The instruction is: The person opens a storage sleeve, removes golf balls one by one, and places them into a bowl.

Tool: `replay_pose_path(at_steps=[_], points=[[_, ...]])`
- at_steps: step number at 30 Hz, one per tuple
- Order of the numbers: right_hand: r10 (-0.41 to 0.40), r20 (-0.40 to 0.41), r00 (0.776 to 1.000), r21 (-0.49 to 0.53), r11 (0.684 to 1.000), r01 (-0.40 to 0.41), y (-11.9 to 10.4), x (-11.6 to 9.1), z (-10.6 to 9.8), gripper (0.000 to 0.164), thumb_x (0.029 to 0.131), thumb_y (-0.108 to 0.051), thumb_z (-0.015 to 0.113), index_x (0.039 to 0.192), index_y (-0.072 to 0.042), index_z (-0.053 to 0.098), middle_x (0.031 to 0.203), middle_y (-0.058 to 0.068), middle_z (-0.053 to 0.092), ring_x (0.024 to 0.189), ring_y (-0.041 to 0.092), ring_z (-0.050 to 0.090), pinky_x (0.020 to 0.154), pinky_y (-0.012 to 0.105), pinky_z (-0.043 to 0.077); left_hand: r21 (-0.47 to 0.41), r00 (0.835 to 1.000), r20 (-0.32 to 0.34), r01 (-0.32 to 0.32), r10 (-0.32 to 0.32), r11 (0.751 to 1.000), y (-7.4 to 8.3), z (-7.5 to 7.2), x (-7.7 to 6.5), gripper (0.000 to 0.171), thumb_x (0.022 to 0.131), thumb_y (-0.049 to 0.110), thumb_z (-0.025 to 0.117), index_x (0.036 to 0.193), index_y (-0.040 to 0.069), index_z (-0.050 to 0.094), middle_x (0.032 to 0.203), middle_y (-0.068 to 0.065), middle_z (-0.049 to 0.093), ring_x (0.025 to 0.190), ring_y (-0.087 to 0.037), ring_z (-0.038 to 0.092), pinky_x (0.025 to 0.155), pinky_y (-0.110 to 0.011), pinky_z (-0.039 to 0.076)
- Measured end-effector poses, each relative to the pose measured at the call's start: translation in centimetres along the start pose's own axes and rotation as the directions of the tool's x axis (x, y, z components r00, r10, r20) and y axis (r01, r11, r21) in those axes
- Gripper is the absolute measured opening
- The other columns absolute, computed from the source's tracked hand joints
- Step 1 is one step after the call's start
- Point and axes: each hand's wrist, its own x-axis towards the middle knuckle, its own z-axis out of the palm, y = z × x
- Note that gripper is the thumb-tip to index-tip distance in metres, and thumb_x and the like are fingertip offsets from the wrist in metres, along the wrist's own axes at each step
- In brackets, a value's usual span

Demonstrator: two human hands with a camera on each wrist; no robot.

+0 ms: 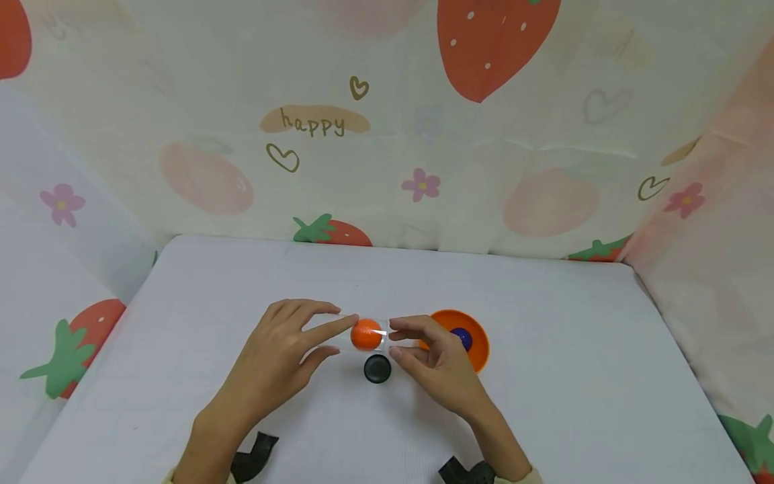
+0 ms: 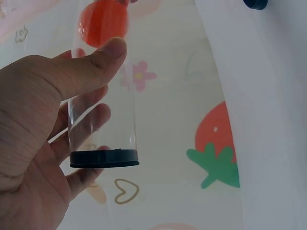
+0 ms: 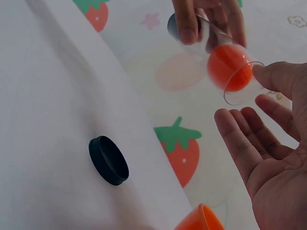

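Left hand (image 1: 278, 346) grips a clear cylinder (image 2: 121, 108), glossy orange ball (image 1: 365, 335) inside; right hand (image 1: 444, 366) relaxed.

Colours and patterns of the vessel, balls and printed surroundings.
A colourless, transparent cylindrical tube (image 2: 123, 120) bears a plain black disc-shaped end cap (image 2: 103, 158) and shows a solid orange ball (image 1: 365, 335) through its wall; the loose round cap (image 1: 377, 369) is likewise black. A round orange dish (image 1: 481, 351) contrasts with a deep-blue ball (image 1: 463, 338). The tabletop (image 1: 574, 376) is plain white; the cream backdrop cloth (image 1: 387, 151) carries red strawberries (image 1: 498, 40) with green leaves, pink yellow-centred flowers (image 1: 421, 185) and brown-outlined hearts.
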Motion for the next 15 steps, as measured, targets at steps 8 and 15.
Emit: replay_pose_path(at_steps=[8,15], points=[[-0.016,0.013,1.0,0.019,1.0,0.015,-0.06,0.02,-0.01,0.04,0.1,-0.01,0.073,0.139,-0.008,0.063,0.14,0.013,0.065,0.125,0.02,0.069,0.099,0.025,0.06,0.001,1.0,-0.006,-0.009,0.009,1.0,0.0,-0.07,0.06,0.06,0.081,0.015,0.093,0.135,0.031,0.073,0.126,0.001,0.072,0.118,-0.022,0.065,0.107,-0.045,0.048],[-0.014,0.0,1.0,0.028,1.0,0.014,-0.21,-0.03,-0.05,0.04,0.099,-0.011,0.075,0.138,-0.013,0.064,0.139,0.011,0.067,0.123,0.022,0.069,0.097,0.026,0.061,-0.003,1.0,0.006,0.0,0.0,1.0,0.05,-0.13,-0.05,0.061,0.081,0.016,0.092,0.136,0.033,0.072,0.126,0.001,0.072,0.119,-0.023,0.065,0.108,-0.046,0.048]])
